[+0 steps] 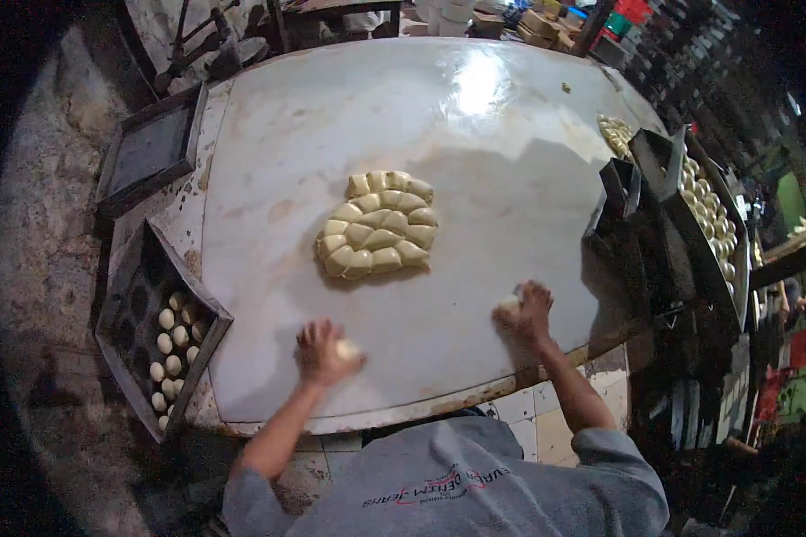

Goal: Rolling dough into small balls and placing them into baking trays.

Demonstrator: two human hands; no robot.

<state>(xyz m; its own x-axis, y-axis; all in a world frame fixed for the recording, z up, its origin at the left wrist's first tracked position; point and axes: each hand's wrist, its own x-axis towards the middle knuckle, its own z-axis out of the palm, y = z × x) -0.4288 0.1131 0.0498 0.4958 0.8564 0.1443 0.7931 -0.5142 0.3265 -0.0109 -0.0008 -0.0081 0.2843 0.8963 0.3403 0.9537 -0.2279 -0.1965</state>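
My left hand [321, 360] is cupped over a small pale dough ball [348, 349] on the table near its front edge. The ball shows beside the thumb, and the fingers are a little blurred. Farther right, my right hand [535, 313] curls round another dough ball [509, 307], pressed to the tabletop and partly hidden by the fingers. Beyond and between both hands lies a cluster of cut dough pieces [381, 224], glossy, pale yellow and set close against each other.
At the left edge stands a dark tray [210, 345] holding several dough balls, with another dark tray [191, 134] behind it. A tilted tray of dough balls [709, 219] stands at the right, near more dough [614, 134]. The white tabletop [269, 179] has a worn, rounded front edge.
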